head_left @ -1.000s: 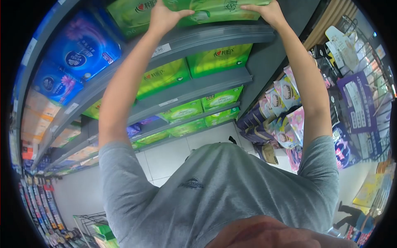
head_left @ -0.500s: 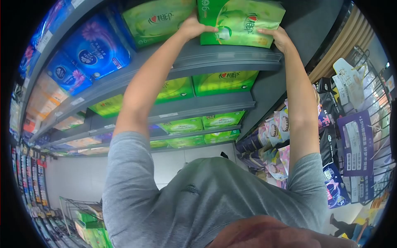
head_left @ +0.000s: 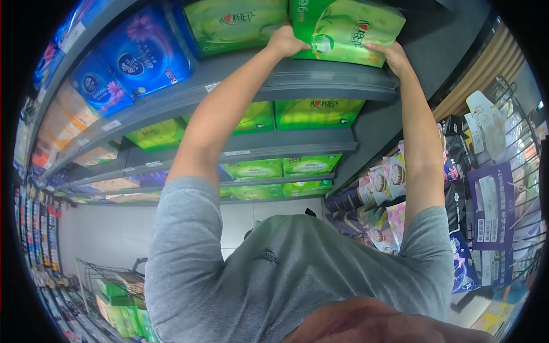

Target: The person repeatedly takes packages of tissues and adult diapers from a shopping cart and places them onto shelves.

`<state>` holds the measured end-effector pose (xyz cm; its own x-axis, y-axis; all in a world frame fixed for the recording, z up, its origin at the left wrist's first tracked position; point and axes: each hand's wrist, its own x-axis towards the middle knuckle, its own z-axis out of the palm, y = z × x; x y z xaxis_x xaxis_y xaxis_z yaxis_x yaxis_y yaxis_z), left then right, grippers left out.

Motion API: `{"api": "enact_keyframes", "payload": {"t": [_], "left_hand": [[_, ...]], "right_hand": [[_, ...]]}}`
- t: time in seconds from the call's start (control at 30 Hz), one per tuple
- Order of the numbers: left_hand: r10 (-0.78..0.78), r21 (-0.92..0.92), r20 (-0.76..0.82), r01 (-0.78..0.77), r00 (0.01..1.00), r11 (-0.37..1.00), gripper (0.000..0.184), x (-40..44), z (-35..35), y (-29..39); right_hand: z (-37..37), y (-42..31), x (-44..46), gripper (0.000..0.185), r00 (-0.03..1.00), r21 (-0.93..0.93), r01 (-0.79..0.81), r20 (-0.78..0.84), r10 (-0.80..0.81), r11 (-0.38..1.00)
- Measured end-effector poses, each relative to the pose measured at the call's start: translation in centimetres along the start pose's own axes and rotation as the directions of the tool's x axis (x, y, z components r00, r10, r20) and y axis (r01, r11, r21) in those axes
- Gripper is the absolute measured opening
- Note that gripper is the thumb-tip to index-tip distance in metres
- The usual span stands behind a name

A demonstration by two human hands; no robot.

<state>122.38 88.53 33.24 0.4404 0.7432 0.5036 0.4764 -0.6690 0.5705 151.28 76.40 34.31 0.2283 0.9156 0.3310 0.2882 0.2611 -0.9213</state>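
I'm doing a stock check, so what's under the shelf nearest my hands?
Beneath that shelf, below the held pack, are green packs, with more on lower levels. Your left forearm hides part of the row; anything behind those packs is covered.

A grey shelving unit (head_left: 323, 82) of several tiers is being closed at its right end by a dark panel (head_left: 443, 60). Below the unit, a floor (head_left: 108, 227) of pale tiles is being lit softly. To the unit's right, beige slats (head_left: 481, 70) are being seen, and a wire rack (head_left: 527, 136) is being hung with goods.
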Motion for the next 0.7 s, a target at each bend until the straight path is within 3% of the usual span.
{"api": "enact_keyframes", "payload": {"t": [0.07, 0.13, 0.23, 0.27, 0.33, 0.4, 0.47, 0.5, 0.53, 0.57, 0.6, 0.63, 0.67, 0.7], "left_hand": [[-0.014, 0.021, 0.096, 0.012, 0.995, 1.0, 0.042, -0.2, -0.5, 0.4], [0.069, 0.035, 0.109, -0.073, 0.992, 0.997, 0.039, -0.3, -0.6, 0.4], [-0.037, -0.052, 0.136, 0.044, 0.99, 0.998, 0.036, 0.3, -0.2, -0.8], [-0.053, -0.011, 0.206, 0.057, 0.977, 0.998, 0.041, 0.2, -0.8, -0.4], [0.062, -0.202, 0.371, 0.015, 0.927, 0.979, 0.065, -1.8, -3.0, 1.8], [-0.126, -0.211, 0.457, 0.245, 0.88, 0.946, 0.069, -3.9, -5.5, 4.9], [-0.192, -0.264, -0.013, 0.182, 0.981, 0.947, 0.067, -5.6, -4.3, 3.4], [-0.024, -0.131, -0.22, -0.005, 0.975, 0.991, 0.063, -8.1, -5.4, 4.7], [0.19, -0.236, -0.409, -0.305, 0.892, 0.923, 0.07, -8.9, -4.3, 2.5], [0.218, -0.319, -0.372, -0.345, 0.902, 0.883, 0.061, -10.8, -5.1, 3.5], [0.25, -0.4, -0.34, -0.381, 0.906, 0.834, 0.053, -13.9, -6.2, 5.3], [0.239, -0.503, -0.297, -0.364, 0.924, 0.784, 0.046, -16.7, -6.1, 6.1], [0.23, -0.597, -0.251, -0.338, 0.94, 0.728, 0.038, -19.6, -5.7, 6.1], [0.276, -0.552, -0.16, -0.318, 0.948, 0.771, 0.035, -22.4, -4.9, 4.9]], "right_hand": [[0.0, 0.1, 0.0, 0.051, 1.0, -0.004, -0.006, -0.005, 0.006, 1.0], [0.1, 0.2, -0.2, 0.05, 0.999, -0.011, -0.001, -0.034, 0.0, 1.0], [0.0, 0.6, -0.2, 0.051, 1.0, 0.008, -0.023, 0.0, 0.023, 1.0], [0.2, 0.0, -0.5, 0.055, 0.997, -0.024, -0.071, 0.018, 0.072, 0.997], [0.4, -0.4, -1.3, 0.057, 0.992, -0.265, -0.039, -0.129, 0.005, 0.963], [0.5, -0.6, -1.5, 0.057, 0.968, -0.356, -0.14, -0.245, 0.053, 0.924], [2.4, -2.7, -2.8, 0.046, 0.852, -0.442, -0.323, -0.521, 0.054, 0.837], [4.4, -3.5, -4.1, 0.042, 0.763, -0.515, -0.202, -0.616, -0.195, 0.833], [6.9, -4.6, -5.9, 0.04, 0.613, -0.6, -0.096, -0.664, -0.428, 0.794], [10.1, -7.8, -8.9, 0.037, 0.642, -0.395, 0.066, -0.686, -0.342, 0.916], [11.4, -6.2, -9.9, 0.045, 0.644, -0.246, 0.262, -0.676, -0.359, 0.933], [13.2, -5.4, -11.2, 0.034, 0.524, -0.462, 0.321, -0.641, -0.561, 0.827], [15.4, -4.1, -13.1, 0.021, 0.581, -0.38, 0.387, -0.607, -0.542, 0.84], [18.0, -2.7, -14.9, 0.012, 0.585, -0.289, 0.491, -0.589, -0.557, 0.822]]}}
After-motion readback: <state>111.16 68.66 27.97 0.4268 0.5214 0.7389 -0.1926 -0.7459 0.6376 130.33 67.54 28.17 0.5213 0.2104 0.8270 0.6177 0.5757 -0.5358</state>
